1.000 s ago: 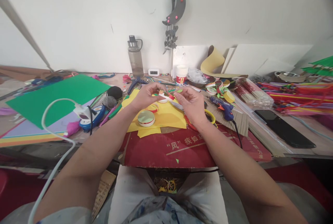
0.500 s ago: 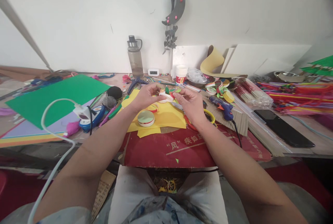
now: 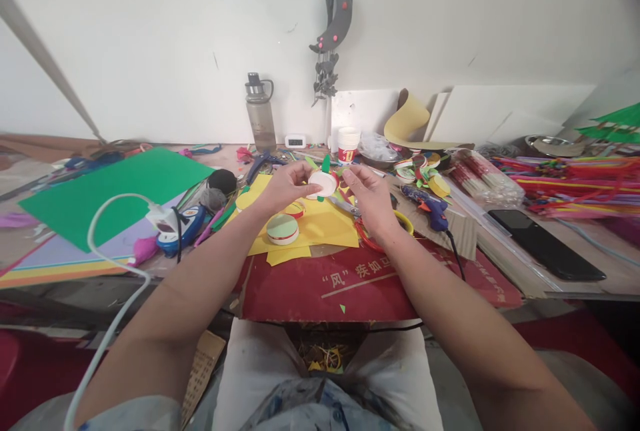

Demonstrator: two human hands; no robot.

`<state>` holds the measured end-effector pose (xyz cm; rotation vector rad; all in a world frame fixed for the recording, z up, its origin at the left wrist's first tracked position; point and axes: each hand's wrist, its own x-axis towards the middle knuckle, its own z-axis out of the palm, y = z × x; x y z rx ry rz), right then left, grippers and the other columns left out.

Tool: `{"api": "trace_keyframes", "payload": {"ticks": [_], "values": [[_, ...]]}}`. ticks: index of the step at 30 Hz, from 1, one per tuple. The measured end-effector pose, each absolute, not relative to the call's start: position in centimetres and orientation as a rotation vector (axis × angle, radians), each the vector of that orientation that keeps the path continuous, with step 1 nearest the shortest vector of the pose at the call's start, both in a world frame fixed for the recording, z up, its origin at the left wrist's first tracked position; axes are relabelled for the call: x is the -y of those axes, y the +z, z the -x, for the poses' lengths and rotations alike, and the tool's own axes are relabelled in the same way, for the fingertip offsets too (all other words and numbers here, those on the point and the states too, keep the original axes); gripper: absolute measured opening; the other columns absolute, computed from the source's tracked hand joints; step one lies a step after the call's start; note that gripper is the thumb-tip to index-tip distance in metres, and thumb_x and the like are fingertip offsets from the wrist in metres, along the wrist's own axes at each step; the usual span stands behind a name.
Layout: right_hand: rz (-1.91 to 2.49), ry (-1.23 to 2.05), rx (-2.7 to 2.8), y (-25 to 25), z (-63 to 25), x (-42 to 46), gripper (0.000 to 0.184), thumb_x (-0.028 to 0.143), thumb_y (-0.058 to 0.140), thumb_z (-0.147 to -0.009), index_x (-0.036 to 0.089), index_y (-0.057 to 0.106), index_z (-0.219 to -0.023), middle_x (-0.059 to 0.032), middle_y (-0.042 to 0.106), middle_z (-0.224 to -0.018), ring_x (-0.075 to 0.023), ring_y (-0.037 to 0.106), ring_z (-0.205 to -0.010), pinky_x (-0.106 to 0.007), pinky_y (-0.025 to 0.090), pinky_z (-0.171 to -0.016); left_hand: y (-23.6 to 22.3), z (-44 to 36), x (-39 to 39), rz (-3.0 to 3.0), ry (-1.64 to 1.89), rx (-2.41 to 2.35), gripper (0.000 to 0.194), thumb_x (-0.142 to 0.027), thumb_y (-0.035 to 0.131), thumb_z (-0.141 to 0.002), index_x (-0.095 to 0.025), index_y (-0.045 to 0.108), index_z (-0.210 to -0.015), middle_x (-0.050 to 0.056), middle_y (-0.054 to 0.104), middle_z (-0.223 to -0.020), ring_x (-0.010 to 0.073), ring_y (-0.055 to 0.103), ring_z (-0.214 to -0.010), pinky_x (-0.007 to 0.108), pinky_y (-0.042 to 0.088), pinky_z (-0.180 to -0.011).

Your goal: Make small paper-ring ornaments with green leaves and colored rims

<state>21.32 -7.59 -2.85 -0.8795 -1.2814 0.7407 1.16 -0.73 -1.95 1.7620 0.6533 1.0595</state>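
Over the yellow paper [image 3: 325, 229], my left hand [image 3: 286, 188] grips a round white paper-cup base [image 3: 323, 184] by its left edge, thumb in front. Green paper pieces [image 3: 326, 164] stick out around its rim, and some red shows at its right side. My right hand [image 3: 370, 199] is pinched at that right edge, with its fingertips close to a small light-green piece; whether they hold the piece or the rim is hard to see. Below, a second cup base with a pale green top [image 3: 283, 229] lies on the yellow paper. Scissors [image 3: 345, 207] lie beneath my right hand.
A blue glue gun [image 3: 437, 215] rests on cardboard at the right, near a black phone [image 3: 547, 244]. Behind stand paper cups [image 3: 349, 145] and a water bottle [image 3: 261, 117]. Green sheet [image 3: 115, 194] and a white cable [image 3: 117, 311] lie left.
The held cup base has been tilted so its white round face now points towards me. My right fingers have shifted slightly up and right along its edge.
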Motion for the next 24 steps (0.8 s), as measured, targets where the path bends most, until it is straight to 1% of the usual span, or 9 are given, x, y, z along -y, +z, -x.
{"api": "trace_keyframes", "payload": {"ticks": [4, 9, 13, 17, 21, 24], "values": [[0.920, 0.766, 1.234, -3.3, -21.4, 7.1, 0.047, 0.071, 0.079, -0.078, 0.024, 0.071, -0.084, 0.0005, 0.066, -0.082, -0.0160, 0.056, -0.076, -0.030, 0.046, -0.068, -1.8, -1.3, 0.9, -1.785, 1.056, -0.654, 0.049, -0.038, 0.099, -0.063, -0.017, 0.060, -0.083, -0.002, 0.064, -0.078, 0.0089, 0.059, -0.068, 0.022, 0.046, -0.061], [0.944, 0.773, 1.228, -3.8, -21.4, 6.6, 0.048, 0.070, 0.076, -0.080, 0.025, 0.062, -0.073, 0.0028, 0.057, -0.072, -0.0142, 0.048, -0.067, -0.029, 0.040, -0.063, -1.8, -1.3, 1.1, -1.822, 1.051, -0.672, 0.045, -0.038, 0.098, -0.065, -0.017, 0.061, -0.082, -0.001, 0.064, -0.078, 0.0083, 0.059, -0.067, 0.021, 0.045, -0.058], [0.948, 0.789, 1.195, -3.8, -21.3, 6.5, 0.046, 0.068, 0.076, -0.078, 0.025, 0.063, -0.075, 0.0028, 0.060, -0.073, -0.0137, 0.050, -0.067, -0.029, 0.042, -0.065, -1.9, -1.3, 1.1, -1.810, 1.025, -0.666, 0.047, -0.040, 0.098, -0.066, -0.017, 0.061, -0.084, -0.001, 0.064, -0.077, 0.0083, 0.058, -0.065, 0.020, 0.045, -0.054], [0.915, 0.833, 1.134, -3.6, -21.2, 6.4, 0.043, 0.063, 0.080, -0.074, 0.024, 0.063, -0.076, 0.0029, 0.063, -0.073, -0.0135, 0.055, -0.068, -0.028, 0.043, -0.064, -2.0, -1.2, 1.1, -1.806, 1.018, -0.683, 0.046, -0.042, 0.097, -0.068, -0.016, 0.064, -0.087, 0.001, 0.066, -0.080, 0.0090, 0.061, -0.067, 0.019, 0.045, -0.052], [0.896, 0.868, 1.111, -3.6, -21.3, 6.4, 0.044, 0.062, 0.083, -0.071, 0.024, 0.061, -0.076, 0.0030, 0.063, -0.073, -0.0133, 0.056, -0.069, -0.027, 0.042, -0.062, -2.0, -1.1, 1.1, -1.802, 0.985, -0.691, 0.046, -0.043, 0.097, -0.070, -0.016, 0.066, -0.091, 0.003, 0.071, -0.085, 0.0090, 0.064, -0.068, 0.017, 0.046, -0.050], [0.910, 0.870, 1.111, -3.5, -21.3, 6.4, 0.043, 0.061, 0.082, -0.071, 0.024, 0.060, -0.075, 0.0030, 0.063, -0.072, -0.0134, 0.056, -0.068, -0.027, 0.042, -0.062, -2.0, -1.1, 1.1, -1.794, 0.973, -0.688, 0.046, -0.043, 0.096, -0.071, -0.016, 0.066, -0.092, 0.003, 0.071, -0.085, 0.0086, 0.064, -0.067, 0.015, 0.045, -0.049]]}}
